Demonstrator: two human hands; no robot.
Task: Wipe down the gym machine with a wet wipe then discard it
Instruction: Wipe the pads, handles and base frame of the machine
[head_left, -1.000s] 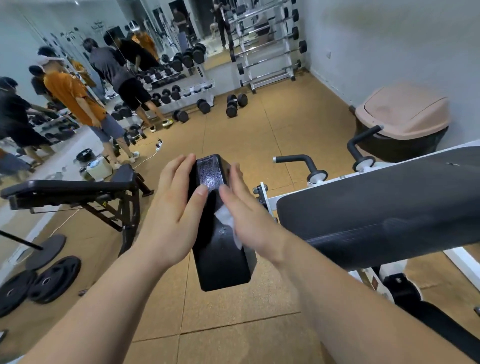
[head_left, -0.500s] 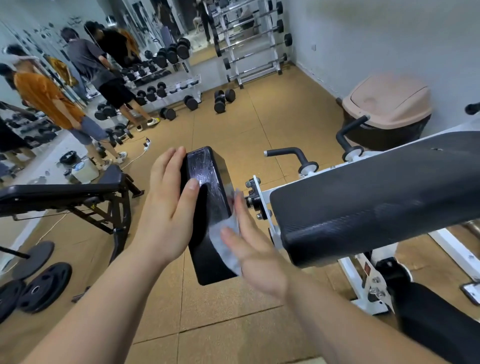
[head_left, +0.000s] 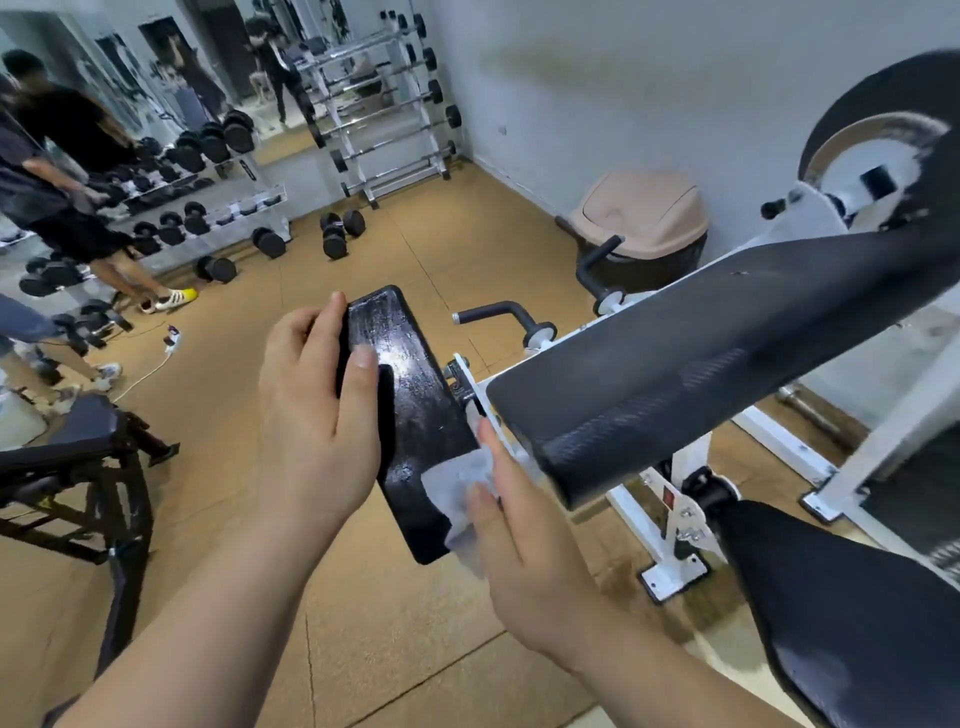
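Sliding down over the last second, the wet wipe (head_left: 457, 483) lies at the near end of the pad (head_left: 410, 374), pressed under the flat right hand (head_left: 524, 540); the left hand (head_left: 317, 431) grips the pad's edge; that face looks almost finished.

Place: a gym.
Dumbbells (head_left: 236, 137): on a rack at 10 o'clock.
Barbells (head_left: 387, 122): on a rack at 12 o'clock.
Gym machine (head_left: 727, 338): at 3 o'clock.

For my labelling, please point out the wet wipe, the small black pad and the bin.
wet wipe (head_left: 450, 484), head view, its flat middle.
small black pad (head_left: 415, 405), head view, its shiny face.
bin (head_left: 641, 215), head view, its pink lid.
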